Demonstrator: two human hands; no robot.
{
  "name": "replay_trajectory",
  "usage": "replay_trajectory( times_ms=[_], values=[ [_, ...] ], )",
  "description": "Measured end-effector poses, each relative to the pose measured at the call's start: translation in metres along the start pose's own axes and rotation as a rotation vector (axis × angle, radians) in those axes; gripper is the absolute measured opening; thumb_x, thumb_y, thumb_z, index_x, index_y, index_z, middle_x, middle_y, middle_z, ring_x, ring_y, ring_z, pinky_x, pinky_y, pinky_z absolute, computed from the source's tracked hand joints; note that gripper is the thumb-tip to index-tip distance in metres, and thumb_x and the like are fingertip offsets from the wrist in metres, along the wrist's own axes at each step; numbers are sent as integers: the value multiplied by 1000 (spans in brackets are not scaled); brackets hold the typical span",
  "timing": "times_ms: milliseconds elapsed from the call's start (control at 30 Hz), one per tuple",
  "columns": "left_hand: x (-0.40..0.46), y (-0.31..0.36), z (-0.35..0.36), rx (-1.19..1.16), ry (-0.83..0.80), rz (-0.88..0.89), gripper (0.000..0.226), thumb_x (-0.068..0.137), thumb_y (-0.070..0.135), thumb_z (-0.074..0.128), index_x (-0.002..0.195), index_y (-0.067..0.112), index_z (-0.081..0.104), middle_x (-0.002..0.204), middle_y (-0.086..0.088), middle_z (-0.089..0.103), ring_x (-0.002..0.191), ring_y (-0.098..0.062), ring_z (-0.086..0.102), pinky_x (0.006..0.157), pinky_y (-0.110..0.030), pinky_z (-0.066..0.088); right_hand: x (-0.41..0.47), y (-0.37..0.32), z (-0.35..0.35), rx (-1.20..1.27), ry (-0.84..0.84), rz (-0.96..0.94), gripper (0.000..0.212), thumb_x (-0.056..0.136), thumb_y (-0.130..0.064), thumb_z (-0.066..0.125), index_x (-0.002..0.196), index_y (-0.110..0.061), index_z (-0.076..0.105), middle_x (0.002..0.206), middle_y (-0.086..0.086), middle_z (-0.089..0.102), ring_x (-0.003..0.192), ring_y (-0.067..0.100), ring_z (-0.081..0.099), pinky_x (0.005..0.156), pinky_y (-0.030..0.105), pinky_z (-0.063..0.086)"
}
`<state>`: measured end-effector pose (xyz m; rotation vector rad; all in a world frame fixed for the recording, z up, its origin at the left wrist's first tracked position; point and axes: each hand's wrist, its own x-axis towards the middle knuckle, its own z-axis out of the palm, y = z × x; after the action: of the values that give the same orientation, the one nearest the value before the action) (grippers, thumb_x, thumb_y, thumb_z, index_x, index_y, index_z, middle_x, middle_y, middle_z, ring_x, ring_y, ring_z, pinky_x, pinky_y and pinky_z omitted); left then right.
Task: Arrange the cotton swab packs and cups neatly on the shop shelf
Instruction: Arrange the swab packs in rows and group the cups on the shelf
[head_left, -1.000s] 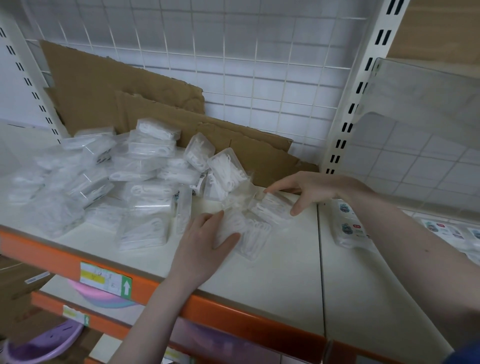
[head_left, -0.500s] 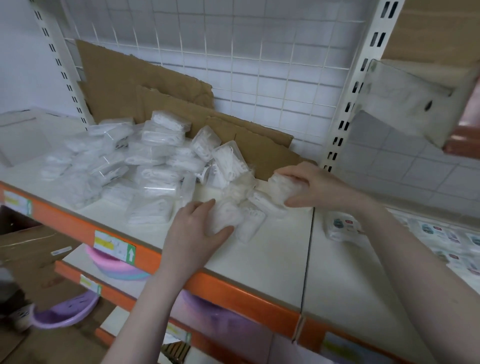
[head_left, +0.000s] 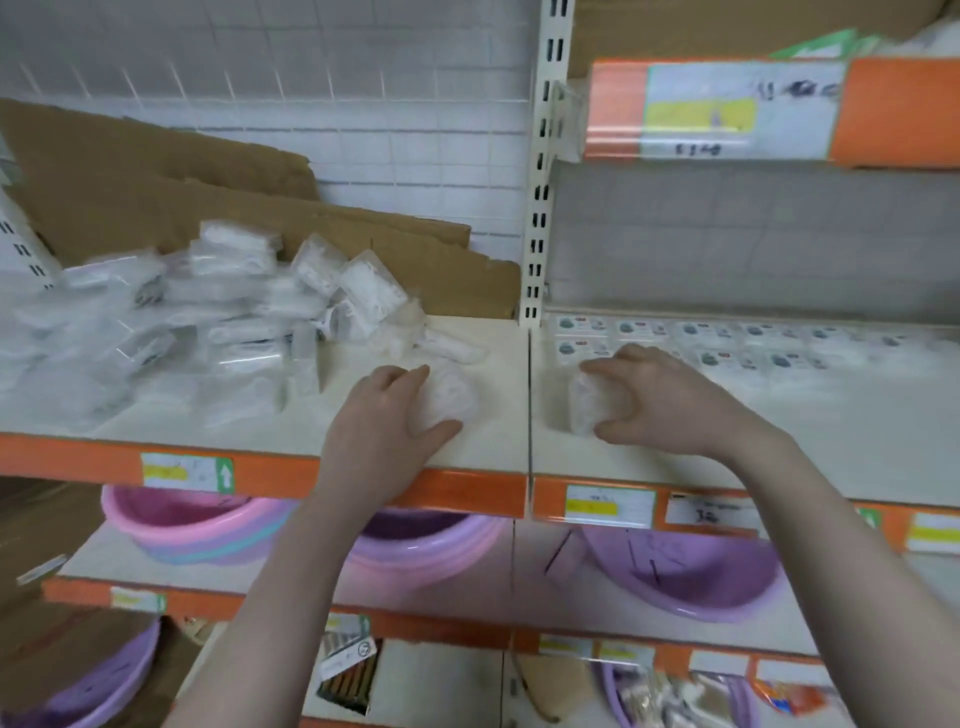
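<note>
A loose heap of clear cotton swab packs (head_left: 218, 322) lies on the left part of the cream shelf (head_left: 488, 452). My left hand (head_left: 384, 415) grips one clear pack (head_left: 449, 402) near the shelf's front edge, just left of the seam. My right hand (head_left: 660, 400) grips another clear pack (head_left: 587, 402) on the right section, just past the seam. A couple of stray packs (head_left: 452, 345) lie behind my left hand. No cups can be made out.
Rows of small labelled flat packs (head_left: 727, 338) lie along the back of the right section. Brown cardboard (head_left: 260, 208) leans on the wire grid behind the heap. A slotted upright post (head_left: 540, 166) divides the sections. Pink and purple basins (head_left: 197, 525) fill the shelf below.
Both hands have drawn away from the heap toward the front, each with a pack. The right hand crossed the seam onto the right section. The view swung right and down.
</note>
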<state>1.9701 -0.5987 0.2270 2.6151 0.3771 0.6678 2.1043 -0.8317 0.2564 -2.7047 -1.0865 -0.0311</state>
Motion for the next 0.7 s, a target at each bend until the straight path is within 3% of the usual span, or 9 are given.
replay_trajectory(
  times_ms=[133, 367, 700],
  values=[
    [-13, 23, 4, -39, -68, 52, 64, 79, 38, 70, 134, 11, 50, 128, -7, 52, 116, -26, 49, 96, -37, 40, -41, 11, -1, -40, -3, 97, 68, 73, -34, 70, 136, -25, 45, 121, 6, 50, 117, 26, 46, 99, 36, 37],
    [-19, 71, 23, -34, -147, 157, 62, 81, 37, 68, 134, 11, 49, 130, -7, 51, 119, -25, 47, 97, -33, 36, -88, 47, -13, -40, 24, 209, 68, 75, -34, 70, 137, -24, 44, 121, 7, 50, 118, 26, 45, 96, 33, 37],
    [0, 172, 88, 46, -202, 237, 62, 83, 38, 66, 136, 12, 47, 131, -8, 50, 122, -26, 46, 102, -33, 34, -115, 157, -33, -107, 58, 254, 67, 77, -40, 65, 138, -26, 42, 125, 6, 50, 120, 26, 45, 98, 33, 37]
  ],
)
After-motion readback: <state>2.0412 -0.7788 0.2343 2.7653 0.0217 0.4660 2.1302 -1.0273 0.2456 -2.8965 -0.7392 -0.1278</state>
